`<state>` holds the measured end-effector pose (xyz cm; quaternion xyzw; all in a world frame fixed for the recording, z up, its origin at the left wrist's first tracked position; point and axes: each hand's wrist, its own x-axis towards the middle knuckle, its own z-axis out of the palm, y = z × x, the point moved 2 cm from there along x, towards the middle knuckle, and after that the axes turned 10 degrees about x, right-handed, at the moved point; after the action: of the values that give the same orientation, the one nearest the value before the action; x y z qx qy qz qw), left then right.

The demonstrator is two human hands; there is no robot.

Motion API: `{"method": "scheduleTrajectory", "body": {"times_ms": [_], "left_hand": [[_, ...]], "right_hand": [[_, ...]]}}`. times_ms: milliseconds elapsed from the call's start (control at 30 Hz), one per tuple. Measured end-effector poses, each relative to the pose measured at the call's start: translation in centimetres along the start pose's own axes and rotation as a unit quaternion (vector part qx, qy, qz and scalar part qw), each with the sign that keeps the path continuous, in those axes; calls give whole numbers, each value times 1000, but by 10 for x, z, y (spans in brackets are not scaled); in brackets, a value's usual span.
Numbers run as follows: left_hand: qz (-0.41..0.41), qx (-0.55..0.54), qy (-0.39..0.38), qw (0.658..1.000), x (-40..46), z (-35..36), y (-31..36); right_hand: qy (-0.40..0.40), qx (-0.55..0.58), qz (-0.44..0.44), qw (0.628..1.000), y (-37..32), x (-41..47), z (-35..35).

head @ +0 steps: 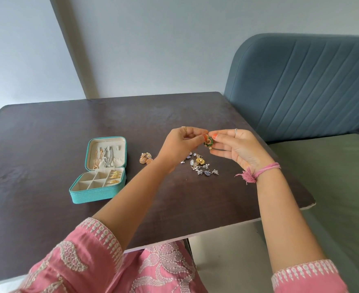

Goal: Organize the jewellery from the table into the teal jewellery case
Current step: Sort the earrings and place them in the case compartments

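Observation:
The teal jewellery case (94,194) lies open on the left of the dark table (47,144). Chains hang in its lid and gold earrings sit in its right compartments. Above the table's middle, my left hand (179,144) and my right hand (236,149) together pinch a green and gold earring (208,141) with a pearl drop. Beneath my hands lies a loose pile of silver and gold jewellery (201,166). Gold jhumka earrings (145,159) rest between the case and the pile.
A blue padded headboard (301,85) and a green mattress (333,187) stand to the right of the table. A pale wall is behind. A pink thread band is tied round my right wrist.

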<state>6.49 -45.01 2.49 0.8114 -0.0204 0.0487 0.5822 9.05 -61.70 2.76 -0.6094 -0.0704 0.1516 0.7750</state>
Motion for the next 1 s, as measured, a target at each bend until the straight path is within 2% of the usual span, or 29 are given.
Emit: {"method": "scheduleTrajectory", "body": {"times_ms": [233, 533, 700, 833, 900, 967, 1000], "left_hand": [[3, -13, -5, 1000, 0, -4, 0], [-51, -127, -31, 990, -3, 1, -6], [-45, -176, 9, 983, -5, 2, -15], [-25, -143, 50, 988, -6, -3, -20], [-16, -132, 69, 989, -8, -6, -21], [-13, -126, 84, 988, -11, -10, -22], [-14, -126, 89, 988, -11, -13, -22]], "right_hand": [[3, -27, -8, 1000, 0, 2, 5], [9, -9, -15, 1000, 5, 2, 15], [-3, -13, -35, 999, 10, 5, 19], [-37, -75, -61, 995, 11, 8, 18], [-30, -138, -84, 986, 12, 12, 14], [-13, -276, -115, 954, 15, 17, 7], [-18, -360, -121, 925, 17, 18, 6]]}}
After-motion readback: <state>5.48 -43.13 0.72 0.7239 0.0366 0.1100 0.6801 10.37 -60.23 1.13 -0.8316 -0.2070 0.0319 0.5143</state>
